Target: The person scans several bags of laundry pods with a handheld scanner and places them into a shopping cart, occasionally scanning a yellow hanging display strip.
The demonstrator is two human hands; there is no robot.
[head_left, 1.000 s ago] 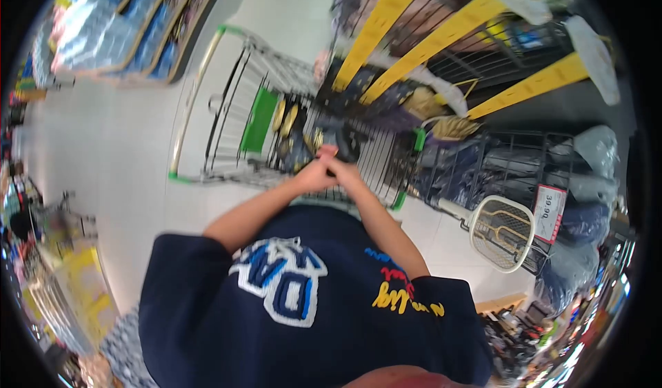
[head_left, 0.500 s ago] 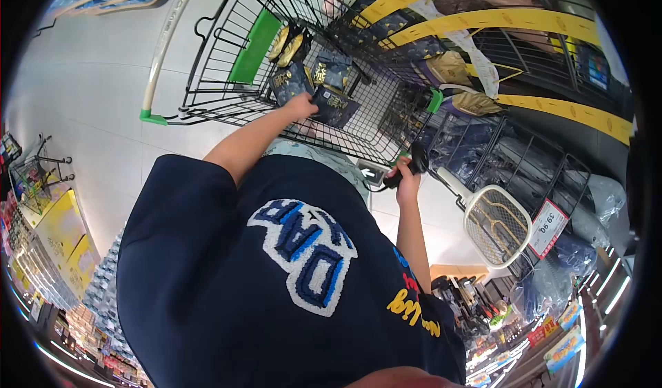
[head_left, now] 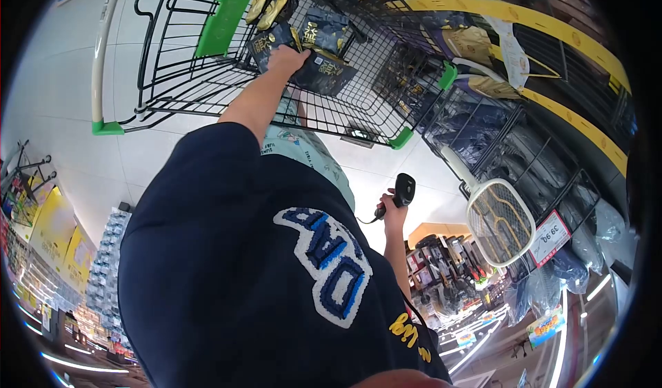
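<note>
My left hand (head_left: 288, 58) reaches over the side of a black wire shopping cart (head_left: 186, 112). Its fingers are closed at the edge of a dark packet (head_left: 321, 75) with gold print and a small white label. Another dark gold-lettered packet (head_left: 261, 45) lies just under this hand, and a third patterned packet (head_left: 325, 28) sits beyond it. My right hand (head_left: 392, 212) is wrapped around a black handheld barcode scanner (head_left: 404, 189), held outside the cart, with its cord hanging down.
A green panel (head_left: 229, 12) marks the cart's handle end, near gold-and-black packages (head_left: 276, 9). To the right stands a wire rack of plastic-wrapped goods (head_left: 524, 150). A white electric mosquito swatter (head_left: 500, 222) hangs there beside a price card (head_left: 550, 238). Yellow strips (head_left: 579, 123) edge the shelves.
The scanner and my right hand have moved down and away from the cart's corner. My left hand stays at the packets. The cart appears higher and further left in view.
</note>
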